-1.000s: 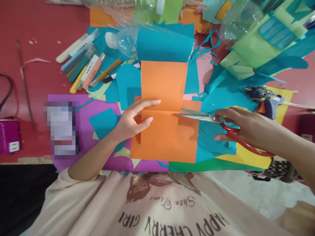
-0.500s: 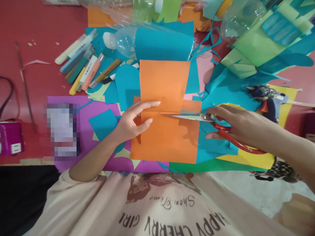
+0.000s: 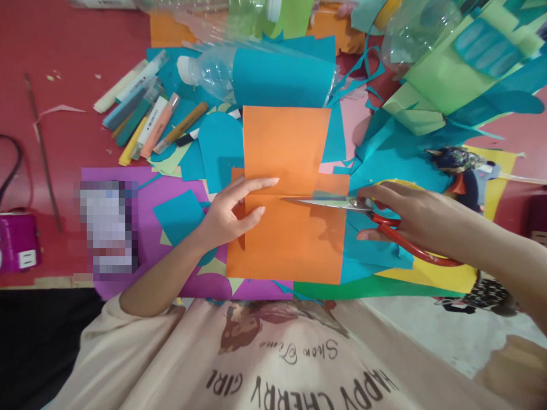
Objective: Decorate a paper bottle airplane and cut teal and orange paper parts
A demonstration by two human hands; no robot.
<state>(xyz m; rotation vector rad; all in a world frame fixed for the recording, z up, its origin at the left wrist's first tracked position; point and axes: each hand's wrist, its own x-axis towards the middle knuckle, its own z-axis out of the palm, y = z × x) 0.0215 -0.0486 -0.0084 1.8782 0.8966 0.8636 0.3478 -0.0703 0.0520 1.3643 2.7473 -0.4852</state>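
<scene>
An orange paper sheet (image 3: 286, 139) lies in the middle, with a straight line running across it from near my left hand. My left hand (image 3: 233, 208) grips its left edge, index finger and thumb resting on top and the other fingers hidden. Red-handled scissors (image 3: 329, 203) are in my right hand (image 3: 401, 213), fingers wrapped round the handles. The blades look closed, lying along the line with the tip pointing left toward my left fingers. More orange paper (image 3: 294, 262) spreads below, over blue and purple sheets.
Several markers (image 3: 147, 125) lie at the upper left, near a plastic bottle (image 3: 209, 74) wrapped in blue paper. A phone (image 3: 106, 228) rests on purple paper (image 3: 147, 250). A glue gun (image 3: 472, 176) sits at right. Paper scraps and another clear bottle (image 3: 421, 34) crowd the upper right.
The scissors moved left along the line on the orange sheet, and their blades came together. Over the last half second, both hands have stayed nearly still.
</scene>
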